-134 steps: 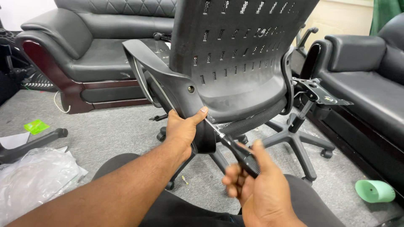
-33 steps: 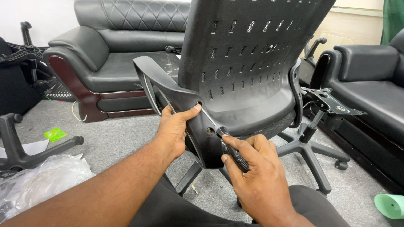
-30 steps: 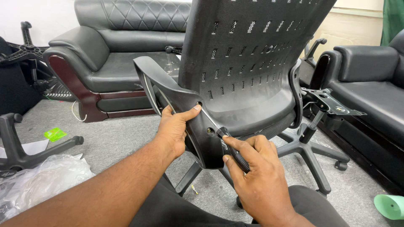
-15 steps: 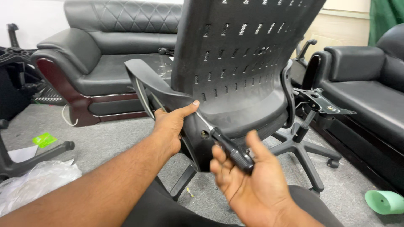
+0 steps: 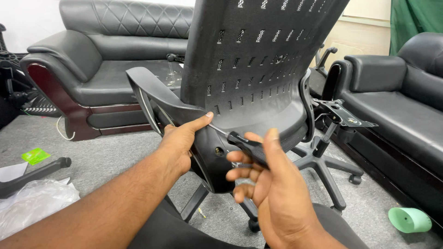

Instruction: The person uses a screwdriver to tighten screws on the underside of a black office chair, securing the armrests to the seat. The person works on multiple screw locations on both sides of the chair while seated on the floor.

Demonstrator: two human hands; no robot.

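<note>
On a grey carpeted workshop floor, seen from the head camera, a person braces a black perforated plastic office-chair backrest (image 5: 258, 69) with its curved black armrest loop (image 5: 152, 99). The left hand (image 5: 182, 140) is clasped around the lower edge of that armrest bracket, thumb stretched toward the joint, holding the shell upright and tilted slightly away. The right hand (image 5: 265, 184) is loosely wrapped around a black-handled screwdriver (image 5: 244, 146), fingers partly blurred and half uncurled, so the grip looks light rather than clenched.

The screwdriver's long axis runs from lower right up to upper left, its thin metal shaft ending just beside the left thumb tip. A small round screw hole (image 5: 219, 150) in the black bracket sits just below the shaft and just left of the handle, nearer the right hand than the left; the tip lies past it, not in it.

Behind the backrest stands a black five-star wheeled chair base (image 5: 323, 166) with a metal tilt plate (image 5: 344, 115) on its column, close on the right. A black quilted leather sofa (image 5: 115, 50) fills the background, a second black leather seat (image 5: 406, 92) the right edge. A pale green plastic cup (image 5: 408, 219) lies on the floor at lower right, crumpled clear plastic wrap (image 5: 34, 203) at lower left. Nothing stands between tool and hole.
</note>
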